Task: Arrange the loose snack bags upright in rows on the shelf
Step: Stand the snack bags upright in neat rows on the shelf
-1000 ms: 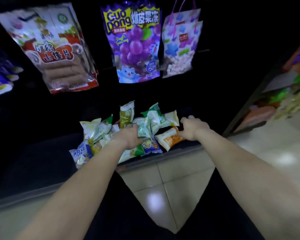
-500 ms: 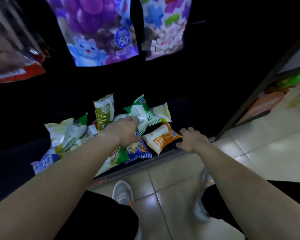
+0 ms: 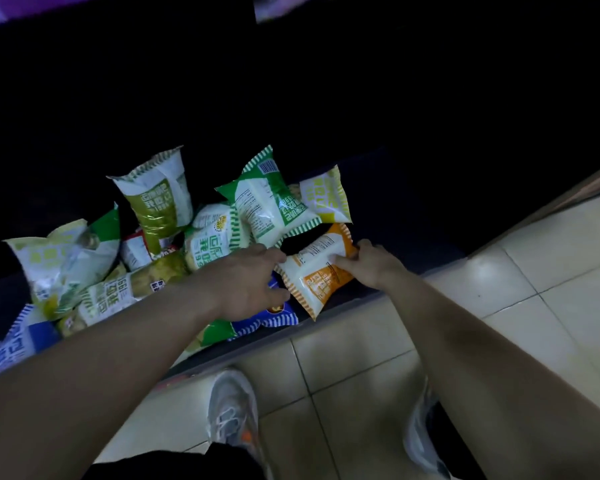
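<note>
Several loose snack bags lie in a jumbled heap on the dark bottom shelf (image 3: 388, 289). An orange and white bag (image 3: 317, 271) lies at the heap's front right, and both hands touch it. My right hand (image 3: 369, 263) pinches its right edge. My left hand (image 3: 248, 282) rests with its fingertips on the bag's left corner, over a blue striped bag (image 3: 267, 318). Behind them a green and white bag (image 3: 271, 206) leans tilted, a yellow bag (image 3: 326, 197) lies beside it, and an olive bag (image 3: 158, 199) stands nearly upright.
More pale green and blue bags (image 3: 63, 265) fill the shelf's left part. The shelf's back is dark. A pale tiled floor (image 3: 499, 278) runs right of the shelf edge. My two grey shoes (image 3: 232, 410) stand on the tiles close to the shelf.
The view has tipped down and closer to the heap. My right hand moved from the shelf edge onto the orange bag. My left hand shifted right from the green bag to the orange bag's corner.
</note>
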`<state>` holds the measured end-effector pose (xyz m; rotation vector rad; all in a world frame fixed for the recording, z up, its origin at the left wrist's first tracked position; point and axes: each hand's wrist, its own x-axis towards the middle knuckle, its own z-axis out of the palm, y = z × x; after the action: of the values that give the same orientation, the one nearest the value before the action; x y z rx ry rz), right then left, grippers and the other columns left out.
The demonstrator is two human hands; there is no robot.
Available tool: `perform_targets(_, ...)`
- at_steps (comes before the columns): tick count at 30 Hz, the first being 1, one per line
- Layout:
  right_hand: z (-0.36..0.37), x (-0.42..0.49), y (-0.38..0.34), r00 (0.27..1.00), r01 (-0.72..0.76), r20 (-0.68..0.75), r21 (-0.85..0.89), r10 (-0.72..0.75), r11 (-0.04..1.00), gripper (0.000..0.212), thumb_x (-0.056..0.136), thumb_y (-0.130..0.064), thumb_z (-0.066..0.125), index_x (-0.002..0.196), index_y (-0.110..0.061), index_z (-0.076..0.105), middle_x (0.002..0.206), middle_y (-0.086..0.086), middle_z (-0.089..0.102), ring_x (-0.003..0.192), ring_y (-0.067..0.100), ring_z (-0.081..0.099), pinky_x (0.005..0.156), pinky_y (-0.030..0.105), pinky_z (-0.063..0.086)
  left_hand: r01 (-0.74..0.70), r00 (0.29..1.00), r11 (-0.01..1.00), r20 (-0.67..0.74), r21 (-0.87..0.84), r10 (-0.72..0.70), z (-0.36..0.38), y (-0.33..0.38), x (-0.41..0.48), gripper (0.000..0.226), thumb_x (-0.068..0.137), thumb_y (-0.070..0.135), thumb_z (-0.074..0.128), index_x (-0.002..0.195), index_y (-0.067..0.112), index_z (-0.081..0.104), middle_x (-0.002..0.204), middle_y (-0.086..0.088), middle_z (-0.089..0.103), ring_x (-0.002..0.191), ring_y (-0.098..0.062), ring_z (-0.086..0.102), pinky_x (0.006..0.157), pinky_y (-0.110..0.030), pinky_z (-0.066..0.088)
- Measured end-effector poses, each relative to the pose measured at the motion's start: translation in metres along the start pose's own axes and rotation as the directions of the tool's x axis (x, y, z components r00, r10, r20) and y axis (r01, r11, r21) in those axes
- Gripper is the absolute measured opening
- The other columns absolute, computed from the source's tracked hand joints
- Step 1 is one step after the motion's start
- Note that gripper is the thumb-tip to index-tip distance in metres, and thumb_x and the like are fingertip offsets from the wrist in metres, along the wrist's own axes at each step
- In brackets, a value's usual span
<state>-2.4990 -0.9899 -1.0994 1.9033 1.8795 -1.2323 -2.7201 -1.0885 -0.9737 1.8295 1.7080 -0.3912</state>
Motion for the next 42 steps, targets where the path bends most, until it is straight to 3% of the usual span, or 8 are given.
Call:
perform_targets(8, 0.004, -0.007, 0.006, 0.998, -0.063, -0.013, 0.068, 0.064, 0.996, 0.125, 0.028, -0.103, 0.054, 0.125, -0.022, 0.056, 0.122, 0.005, 0.062, 0.107, 0.024, 0.062, 0.092, 0.044, 0.052, 0.020, 1.000, 0.994, 0.022, -0.105, -0.018, -0.004, 0.006, -0.002, 0.071, 0.092, 0.055, 0.056, 0.151, 0.029, 0.027, 0.153, 0.001, 0.033, 0.135, -0.018, 0.039, 0.108, -0.036, 0.038)
perform_targets(12, -0.006, -0.031, 0.009, 0.996, -0.025, -0.084, 0.124, 0.036, 0.992, 0.109, 0.050, -0.084, 0.073, 0.130, -0.015, 0.047, 0.124, 0.006, 0.057, 0.110, 0.026, 0.060, 0.092, 0.043, 0.052, 0.019, 1.000, 0.990, -0.008, -0.141, -0.020, -0.012, 0.008, -0.002, 0.070, 0.092, 0.055, 0.056, 0.150, 0.030, 0.029, 0.156, -0.001, 0.031, 0.139, -0.021, 0.037, 0.111, -0.039, 0.036)
perform_targets(15, -0.014, -0.046, 0.014, 0.986, 0.089, -0.154, 0.213, -0.056, 0.973, 0.076, 0.068, -0.060, 0.082, 0.118, -0.016, 0.045, 0.112, 0.001, 0.063, 0.102, 0.022, 0.063, 0.084, 0.039, 0.052, 0.019, 1.000, 0.990, -0.015, -0.140, -0.021, -0.017, 0.009, -0.002, 0.071, 0.091, 0.055, 0.057, 0.151, 0.028, 0.029, 0.157, -0.004, 0.030, 0.140, -0.022, 0.036, 0.112, -0.040, 0.036)
perform_targets(18, -0.023, -0.057, 0.015, 0.961, 0.181, -0.240, 0.153, -0.141, 0.971, 0.062, 0.072, -0.050, 0.083, 0.110, -0.020, 0.046, 0.104, -0.002, 0.066, 0.095, 0.021, 0.066, 0.084, 0.043, 0.055, 0.027, 0.999, 0.988, -0.031, -0.150, -0.032, -0.024, 0.011, -0.003, 0.071, 0.091, 0.055, 0.058, 0.150, 0.028, 0.030, 0.155, -0.005, 0.032, 0.137, -0.024, 0.040, 0.109, -0.041, 0.038)
perform_targets(26, -0.077, -0.089, 0.005, 0.936, 0.258, -0.179, -0.235, -0.302, 0.937, 0.061, 0.071, -0.045, 0.084, 0.111, -0.029, 0.041, 0.099, -0.002, 0.063, 0.088, 0.020, 0.063, 0.072, 0.036, 0.051, 0.020, 0.988, 0.984, -0.146, -0.176, -0.046, -0.037, 0.016, -0.001, 0.083, 0.086, 0.050, 0.068, 0.152, 0.023, 0.026, 0.151, -0.006, 0.040, 0.131, -0.026, 0.046, 0.105, -0.037, 0.041)
perform_targets(32, -0.138, -0.150, -0.018, 0.894, 0.356, -0.089, -0.452, -0.439, 0.818, 0.061, 0.070, -0.042, 0.086, 0.111, -0.035, 0.042, 0.088, -0.009, 0.053, 0.084, 0.014, 0.055, 0.062, 0.032, 0.044, -0.219, 0.919, 0.921, -0.384, -0.322, 0.084, -0.053, 0.045, -0.014, 0.097, 0.072, 0.046, 0.083, 0.150, 0.026, 0.030, 0.140, 0.009, 0.048, 0.124, -0.012, 0.047, 0.098, -0.027, 0.041)
perform_targets(37, -0.148, -0.184, -0.015, 0.829, 0.490, -0.090, -0.356, -0.551, 0.795, 0.060, 0.066, -0.044, 0.088, 0.103, -0.038, 0.042, 0.088, -0.007, 0.062, 0.082, 0.010, 0.059, 0.070, 0.041, 0.052, -0.359, 0.914, 0.765, -0.368, -0.534, 0.172, -0.057, 0.068, -0.022, 0.067, 0.065, 0.033, 0.091, 0.121, 0.035, 0.055, 0.114, 0.012, 0.063, 0.104, -0.002, 0.060, 0.086, -0.025, 0.051)
perform_targets(42, -0.147, -0.190, -0.014, 0.777, 0.572, -0.157, -0.232, -0.610, 0.787, 0.059, 0.065, -0.038, 0.090, 0.104, -0.035, 0.046, 0.086, -0.008, 0.064, 0.076, 0.007, 0.062, 0.065, 0.035, 0.054, -0.373, 0.897, 0.752, -0.419, -0.544, 0.142, -0.060, 0.085, -0.032, 0.066, 0.062, 0.033, 0.092, 0.116, 0.035, 0.055, 0.106, 0.010, 0.062, 0.094, -0.006, 0.063, 0.071, -0.018, 0.052)
